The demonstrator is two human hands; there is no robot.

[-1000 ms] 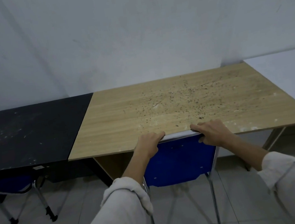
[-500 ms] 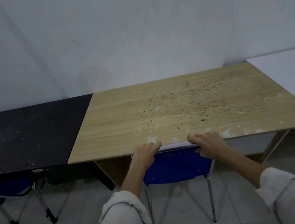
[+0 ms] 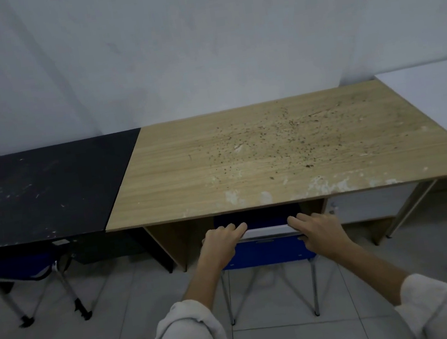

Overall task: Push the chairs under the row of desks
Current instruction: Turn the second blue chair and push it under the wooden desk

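Head: two chairs (image 3: 271, 251) (three desks (image 3: 244, 160)).

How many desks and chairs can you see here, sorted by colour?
Black desk: 1
Wooden desk: 1
White desk: 1
Blue chairs: 2, one under both hands, one at the black desk
Total: 5

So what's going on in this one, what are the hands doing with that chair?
A person is pushing a blue chair in under the wooden desk. The left hand and the right hand both rest on the top of the chair's backrest, fingers draped over its pale edge. The seat is already hidden beneath the desktop; the backrest and rear legs stand out in front. Another chair sits partly under the black desk to the left.
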